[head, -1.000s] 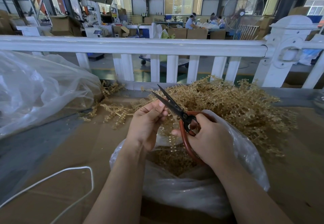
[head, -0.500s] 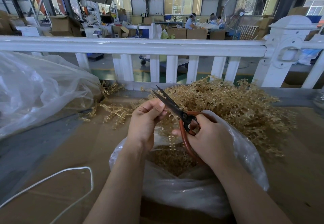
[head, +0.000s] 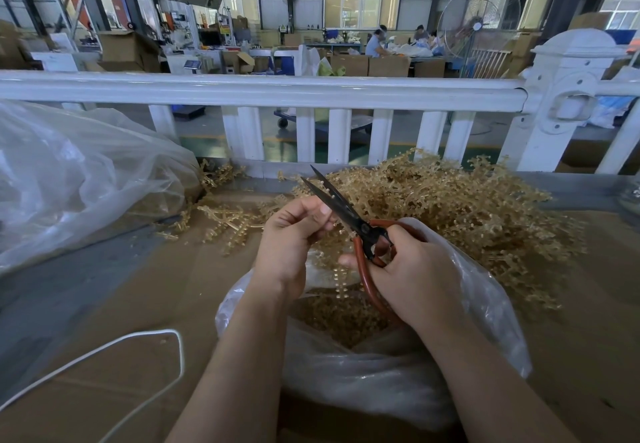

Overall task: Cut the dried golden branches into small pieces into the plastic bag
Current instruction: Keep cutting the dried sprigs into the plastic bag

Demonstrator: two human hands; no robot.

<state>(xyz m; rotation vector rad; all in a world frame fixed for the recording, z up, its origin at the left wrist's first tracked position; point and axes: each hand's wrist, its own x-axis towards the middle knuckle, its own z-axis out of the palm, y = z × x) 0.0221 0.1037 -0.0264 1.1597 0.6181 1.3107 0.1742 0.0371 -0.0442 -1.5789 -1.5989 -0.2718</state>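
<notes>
- Bare tabletop (head: 114,304) lies open left of the bag (head: 381,380).
- Branch pile (head: 467,207) crowds the right.
- Railing (head: 263,91) blocks ahead.
- Big bag (head: 79,179) fills far left.

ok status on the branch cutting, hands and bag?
Left hand pinches a branch piece over the plastic bag. Right hand grips scissors, blades slightly apart. Uncut branch pile behind. Nothing blocking.

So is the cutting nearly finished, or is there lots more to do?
Lots more. Some cut pieces already lie in the plastic bag. The left hand holds a branch while the right hand works the scissors, blades open. A big pile of branches still waits behind.
</notes>
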